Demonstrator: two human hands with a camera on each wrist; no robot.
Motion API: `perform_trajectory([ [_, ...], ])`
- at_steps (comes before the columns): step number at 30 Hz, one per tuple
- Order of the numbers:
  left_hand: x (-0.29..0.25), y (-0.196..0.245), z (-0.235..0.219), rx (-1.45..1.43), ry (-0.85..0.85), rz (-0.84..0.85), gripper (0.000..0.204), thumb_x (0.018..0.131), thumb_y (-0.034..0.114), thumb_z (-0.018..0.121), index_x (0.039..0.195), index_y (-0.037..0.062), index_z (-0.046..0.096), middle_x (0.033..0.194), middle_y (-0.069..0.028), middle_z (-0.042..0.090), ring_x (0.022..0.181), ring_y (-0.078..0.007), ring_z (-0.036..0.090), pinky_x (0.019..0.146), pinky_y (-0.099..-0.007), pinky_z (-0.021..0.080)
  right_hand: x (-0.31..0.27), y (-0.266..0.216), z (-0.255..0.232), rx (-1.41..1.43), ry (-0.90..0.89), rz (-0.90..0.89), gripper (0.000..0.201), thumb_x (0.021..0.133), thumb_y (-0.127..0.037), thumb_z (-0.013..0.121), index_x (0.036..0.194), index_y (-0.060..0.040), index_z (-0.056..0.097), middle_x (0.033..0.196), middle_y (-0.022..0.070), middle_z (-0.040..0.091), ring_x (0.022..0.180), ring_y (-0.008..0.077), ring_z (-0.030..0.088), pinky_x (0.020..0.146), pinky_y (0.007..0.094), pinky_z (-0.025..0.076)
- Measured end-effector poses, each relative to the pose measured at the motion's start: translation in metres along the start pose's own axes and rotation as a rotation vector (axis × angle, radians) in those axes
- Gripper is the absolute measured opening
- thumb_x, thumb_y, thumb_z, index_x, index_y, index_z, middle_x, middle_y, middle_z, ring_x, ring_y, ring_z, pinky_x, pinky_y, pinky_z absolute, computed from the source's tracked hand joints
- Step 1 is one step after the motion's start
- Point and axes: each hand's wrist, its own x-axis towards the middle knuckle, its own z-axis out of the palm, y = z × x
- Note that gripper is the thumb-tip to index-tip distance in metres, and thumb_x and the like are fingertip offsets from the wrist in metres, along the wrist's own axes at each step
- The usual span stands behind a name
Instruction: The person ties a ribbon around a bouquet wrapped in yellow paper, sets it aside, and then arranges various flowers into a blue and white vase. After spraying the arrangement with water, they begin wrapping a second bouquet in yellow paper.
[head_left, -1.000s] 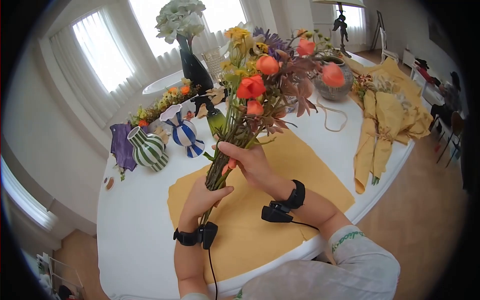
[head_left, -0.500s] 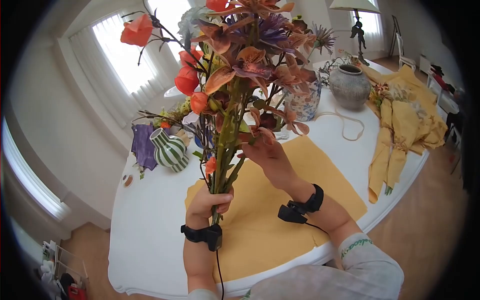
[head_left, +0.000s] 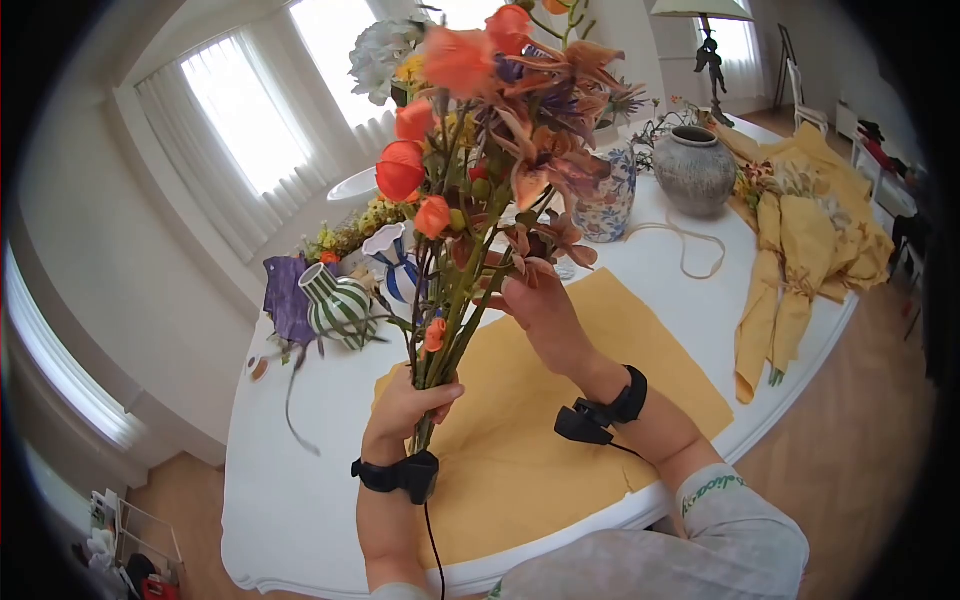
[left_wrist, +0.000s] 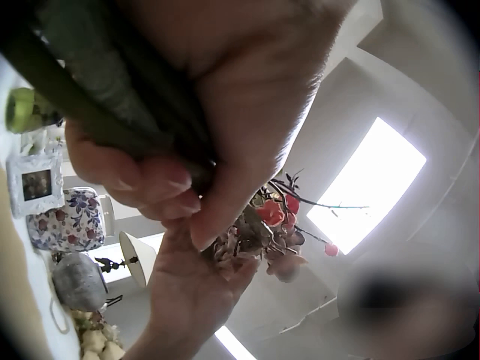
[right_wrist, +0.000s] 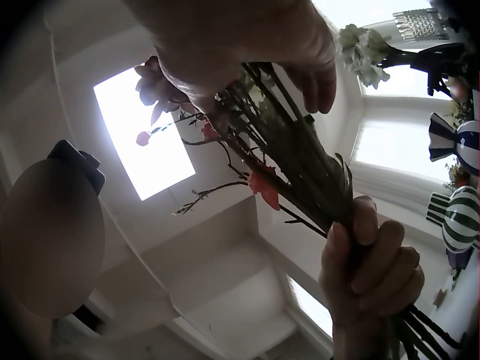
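My left hand (head_left: pixel 408 405) grips a bouquet of artificial flowers (head_left: pixel 457 290) low on its bundled green and brown stems. In the right wrist view its fingers (right_wrist: pixel 386 266) wrap round the stems, whose cut ends stick out below. Orange-red blooms (head_left: pixel 400 172), mauve-brown orchid-like flowers (head_left: pixel 550 165) and a few yellow ones fill the top. My right hand (head_left: pixel 548 315) is at the upper stems, just under the blooms on the right side. Its fingers reach loosely behind the stems and are partly hidden by flowers. Beneath both hands lies a yellow-tan paper sheet (head_left: pixel 560 450).
On the white table (head_left: pixel 290 500) stand a green-striped vase (head_left: pixel 340 308), a blue-striped vase (head_left: pixel 402 280), a floral-patterned vase (head_left: pixel 605 205) and a grey pot (head_left: pixel 695 170). A cord (head_left: pixel 690 250) lies looped near the pot. At right rests a paper-wrapped bouquet (head_left: pixel 790 260).
The left hand keeps its grip low on the stems. The right hand has let go of the mid-stems and moved up under the blooms; the bouquet has turned, bringing the orchid-like flowers nearer.
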Motion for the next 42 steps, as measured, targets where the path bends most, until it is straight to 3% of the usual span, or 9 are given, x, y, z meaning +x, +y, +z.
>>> perform_trajectory([
  [12, -0.001, -0.021, 0.014, 0.472, 0.611, 0.242, 0.020, 0.077, 0.013, 0.060, 0.089, -0.0025, 0.058, 0.059, -0.0029, 0.055, 0.049, -0.0104, 0.054, 0.048, -0.0235, 0.047, 0.007, 0.023, -0.018, 0.436, -0.295, 0.027, 0.053, 0.086, -0.016, 0.051, 0.132, -0.0118, 0.026, 0.133, 0.0082, 0.035, 0.120, 0.0219, 0.036, 0.095, 0.0438, 0.034],
  [20, 0.000, -0.052, -0.023, 0.765, 0.652, 0.505, 0.018, 0.073, 0.009, 0.065, 0.082, -0.0029, 0.056, 0.066, -0.0175, 0.059, 0.056, -0.0299, 0.057, 0.053, -0.0337, 0.043, 0.003, 0.053, -0.036, 0.465, -0.287, 0.007, 0.037, 0.087, -0.006, 0.046, 0.124, -0.0057, 0.042, 0.127, 0.0036, 0.040, 0.117, 0.0199, 0.040, 0.093, 0.0370, 0.037],
  [22, -0.005, -0.053, -0.022, 0.719, 0.644, 0.510, 0.017, 0.073, 0.009, 0.064, 0.083, -0.0020, 0.057, 0.065, -0.0159, 0.059, 0.057, -0.0288, 0.057, 0.053, -0.0325, 0.043, 0.005, 0.043, -0.057, -0.046, -0.483, -0.175, 0.038, 0.086, -0.008, 0.049, 0.123, -0.0027, 0.043, 0.126, 0.0061, 0.042, 0.117, 0.0204, 0.041, 0.094, 0.0370, 0.038],
  [23, -0.008, -0.053, -0.021, 0.701, 0.642, 0.508, 0.017, 0.073, 0.009, 0.064, 0.084, -0.0017, 0.057, 0.065, -0.0153, 0.059, 0.057, -0.0284, 0.058, 0.053, -0.0321, 0.043, 0.004, -0.006, -0.043, -0.211, -0.338, 0.391, 0.046, 0.085, -0.014, 0.054, 0.127, -0.0031, 0.039, 0.125, 0.0095, 0.045, 0.116, 0.0208, 0.042, 0.095, 0.0347, 0.038],
  [25, -0.025, -0.046, -0.019, 0.779, 0.533, 0.355, 0.020, 0.082, 0.002, 0.055, 0.101, -0.0015, 0.059, 0.091, -0.0071, 0.065, 0.083, -0.0108, 0.058, 0.075, -0.0238, 0.044, 0.005, -0.006, -0.066, -0.435, -0.524, 0.420, 0.052, 0.082, -0.020, 0.057, 0.128, -0.0037, 0.038, 0.124, 0.0113, 0.045, 0.117, 0.0222, 0.042, 0.096, 0.0347, 0.036],
  [28, -0.040, -0.038, -0.008, 0.770, 0.576, 0.347, 0.018, 0.075, 0.010, 0.063, 0.087, -0.0023, 0.057, 0.065, -0.0149, 0.059, 0.053, -0.0239, 0.054, 0.053, -0.0294, 0.043, -0.025, -0.018, -0.101, -1.096, -0.877, 0.522, 0.069, 0.074, -0.037, 0.065, 0.129, -0.0055, 0.036, 0.127, 0.0153, 0.043, 0.119, 0.0281, 0.039, 0.099, 0.0369, 0.030],
  [32, -0.058, -0.043, -0.007, 0.872, 0.576, 0.136, 0.019, 0.076, 0.012, 0.062, 0.088, -0.0026, 0.057, 0.064, -0.0159, 0.058, 0.051, -0.0231, 0.052, 0.053, -0.0284, 0.042, -0.087, -0.044, -0.129, -1.491, -1.206, 0.730, 0.090, 0.061, -0.041, 0.073, 0.132, -0.0084, 0.029, 0.140, 0.0203, 0.017, 0.130, 0.0377, 0.014, 0.102, 0.0475, 0.021],
  [38, -0.058, -0.055, 0.001, 0.890, 0.543, -0.121, 0.023, 0.077, 0.013, 0.062, 0.093, -0.0018, 0.056, 0.071, -0.0179, 0.060, 0.058, -0.0279, 0.056, 0.059, -0.0301, 0.045, -0.157, -0.070, -0.146, -1.477, -1.016, 0.947, 0.108, 0.050, -0.041, 0.078, 0.137, -0.0120, 0.020, 0.141, 0.0222, 0.010, 0.129, 0.0430, 0.008, 0.103, 0.0516, 0.014],
  [42, -0.052, -0.065, 0.008, 0.874, 0.521, -0.076, 0.026, 0.076, 0.017, 0.061, 0.090, -0.0052, 0.056, 0.065, -0.0132, 0.057, 0.055, -0.0165, 0.048, 0.056, -0.0284, 0.042, -0.181, -0.067, -0.133, -1.481, -0.888, 0.854, 0.111, 0.049, -0.044, 0.078, 0.138, -0.0129, 0.018, 0.140, 0.0236, 0.011, 0.128, 0.0440, 0.010, 0.101, 0.0525, 0.017],
])
